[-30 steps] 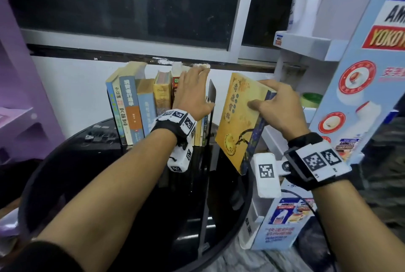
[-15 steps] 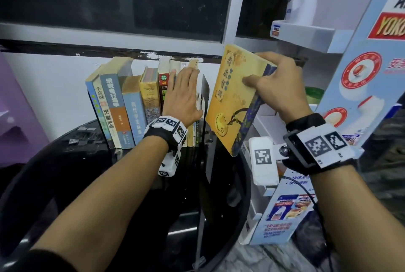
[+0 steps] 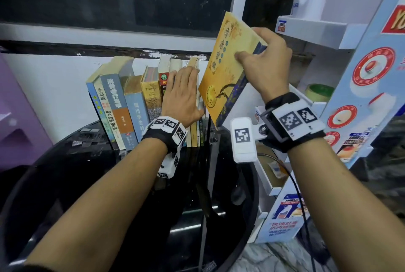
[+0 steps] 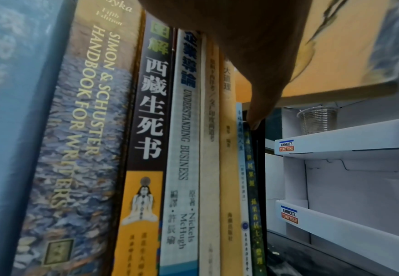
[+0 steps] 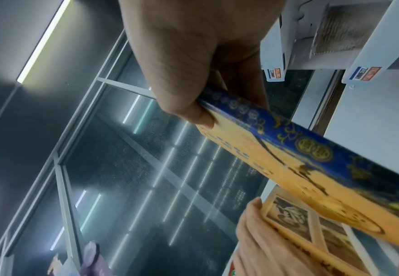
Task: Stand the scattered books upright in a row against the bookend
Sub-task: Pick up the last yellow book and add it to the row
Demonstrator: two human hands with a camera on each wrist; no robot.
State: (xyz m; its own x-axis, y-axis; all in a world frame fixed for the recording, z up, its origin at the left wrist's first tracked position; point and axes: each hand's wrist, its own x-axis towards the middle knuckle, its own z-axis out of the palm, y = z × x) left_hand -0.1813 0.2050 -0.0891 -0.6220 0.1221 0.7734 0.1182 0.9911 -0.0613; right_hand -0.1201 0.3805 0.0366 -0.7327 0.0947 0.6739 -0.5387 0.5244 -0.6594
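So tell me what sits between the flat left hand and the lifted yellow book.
Head view: only the upright black bookend between left hand and yellow book.

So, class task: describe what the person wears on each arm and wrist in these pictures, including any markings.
Both forearms are bare. The left wrist band is black, carrying white blocks printed with black square codes. The right wrist band matches, plus a white camera block bearing a code and a thin black cable. A dark sleeve edge shows bottom left.

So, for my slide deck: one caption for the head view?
Left hand steadies upright book row; right hand holds tilted yellow blue-spined book.
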